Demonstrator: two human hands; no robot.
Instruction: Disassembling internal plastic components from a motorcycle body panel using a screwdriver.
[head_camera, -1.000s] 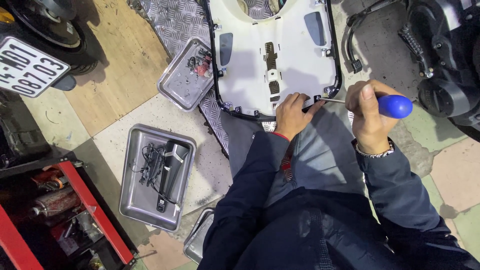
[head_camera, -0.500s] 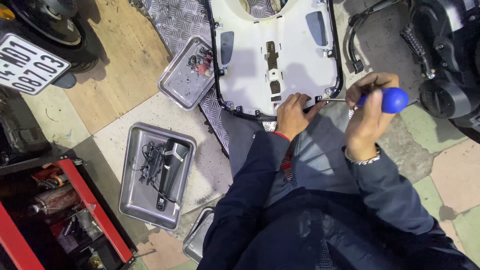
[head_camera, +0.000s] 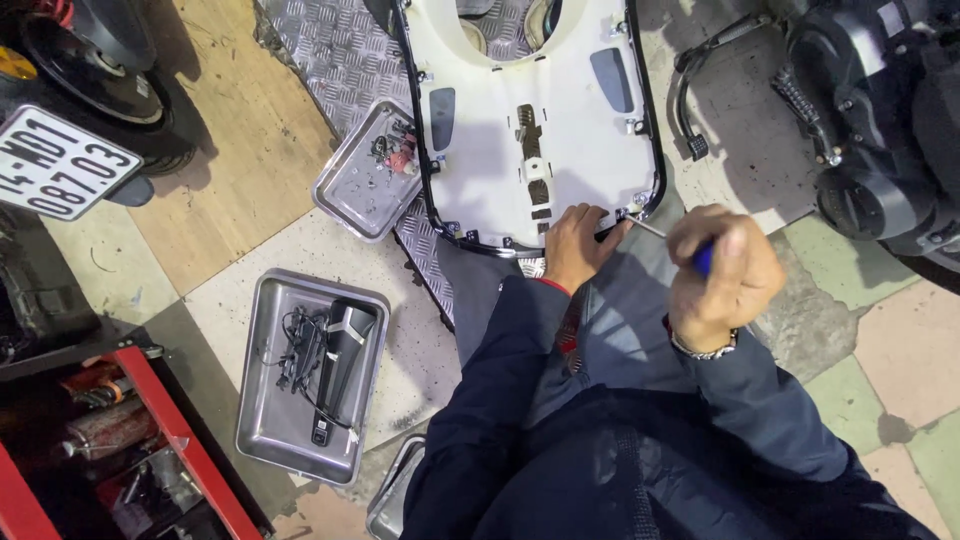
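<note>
Gripping a blue-handled screwdriver (head_camera: 700, 258), right hand (head_camera: 725, 275) has fingers wrapped tight round the handle; only a sliver of blue shows, thin metal shaft runs left to the lower right corner of a white scooter body panel (head_camera: 530, 130). Tip sits at the panel's black rim, near a small clip. Left hand (head_camera: 575, 245) rests on the panel's bottom edge just beside the tip, fingers curled and pressed together on the rim, pinning it. Panel lies on the floor over a diamond-plate metal sheet (head_camera: 340, 60), partly on the person's lap.

Small steel tray (head_camera: 365, 190) with screws and a red bit touches the panel's left edge. Larger steel tray (head_camera: 310, 375) sits lower left, well apart, holding a black trim piece and a wire bundle. A third tray corner pokes out by the left sleeve. Red tool cart (head_camera: 150, 440) at bottom left. Scooter wheel with a number plate (head_camera: 65, 160) top left. Dark engine parts (head_camera: 880, 120) top right.
</note>
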